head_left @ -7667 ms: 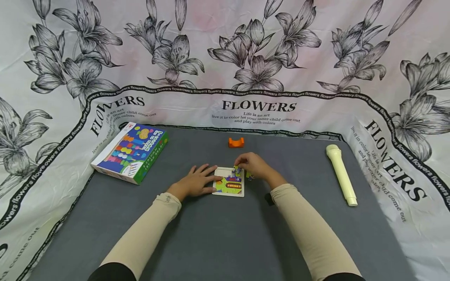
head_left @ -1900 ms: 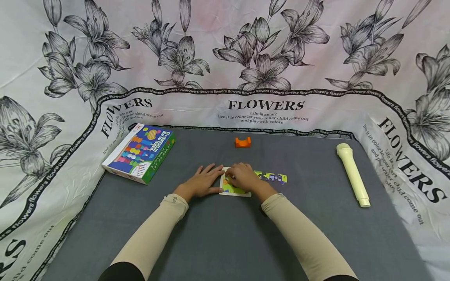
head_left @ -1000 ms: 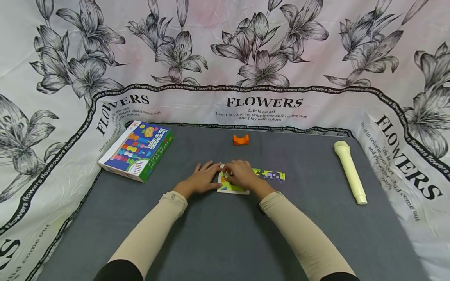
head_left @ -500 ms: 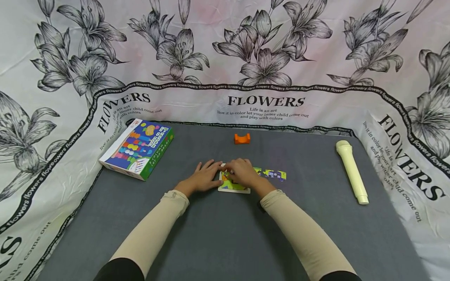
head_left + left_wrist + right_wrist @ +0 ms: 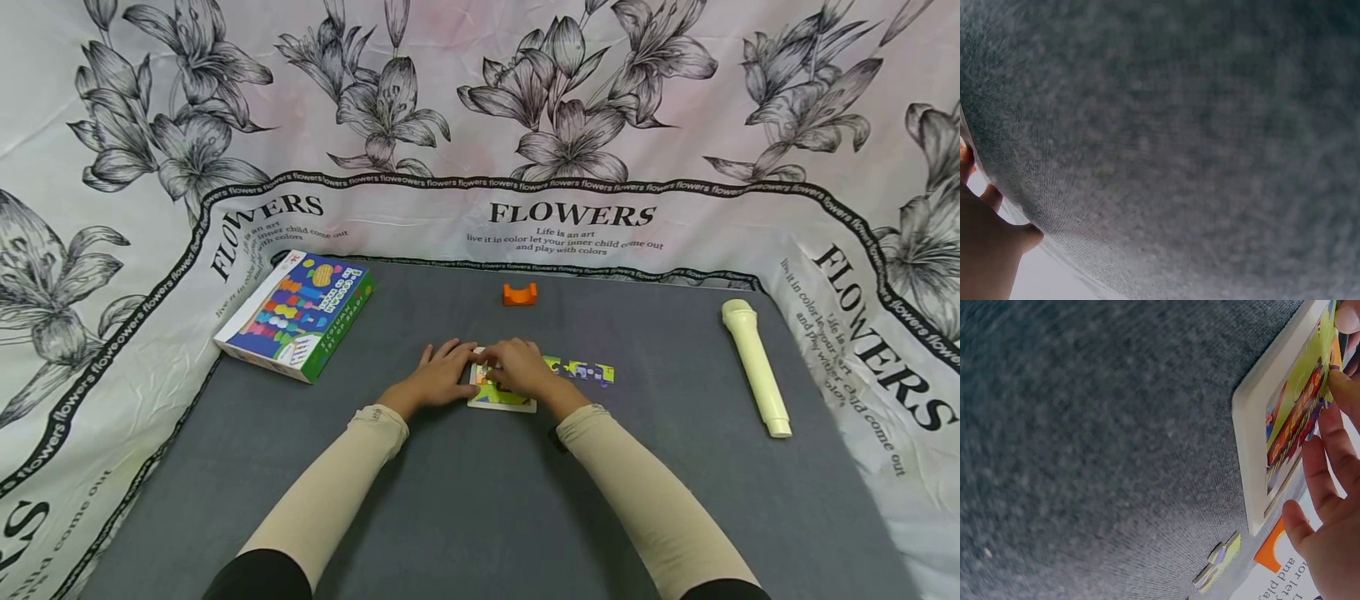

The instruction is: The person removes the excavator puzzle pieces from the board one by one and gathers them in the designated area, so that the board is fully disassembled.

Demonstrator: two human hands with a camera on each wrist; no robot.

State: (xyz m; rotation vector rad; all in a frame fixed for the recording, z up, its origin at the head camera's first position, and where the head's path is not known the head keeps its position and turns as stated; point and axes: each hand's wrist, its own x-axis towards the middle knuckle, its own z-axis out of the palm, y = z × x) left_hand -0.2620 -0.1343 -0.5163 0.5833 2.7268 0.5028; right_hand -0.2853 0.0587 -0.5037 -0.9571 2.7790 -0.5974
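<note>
A small puzzle tray with a pale frame (image 5: 502, 407) lies mid-table, holding a green, red and yellow picture (image 5: 1294, 419). My left hand (image 5: 435, 380) rests at its left edge, fingers spread and thumb by the lower left side. Over the tray's upper part, my right hand (image 5: 522, 371) pinches a small orange-and-green puzzle piece (image 5: 1335, 352) between thumb and fingertips, close over the picture; the hand covers much of it in the head view. Several loose puzzle pieces (image 5: 577, 369) lie in a row to the tray's right. The left wrist view shows mostly grey cloth.
A blue and green game box (image 5: 296, 317) sits at the back left. Behind the tray stands an orange curved block (image 5: 520, 294). A pale yellow club-shaped stick (image 5: 756, 367) lies at the right. Flower-printed cloth (image 5: 570, 142) rises behind the grey table (image 5: 465, 508).
Since the oldest frame, my right hand has moved left from the tray's upper right corner, and loose pieces now show in a row there. Over the last second both hands barely moved.
</note>
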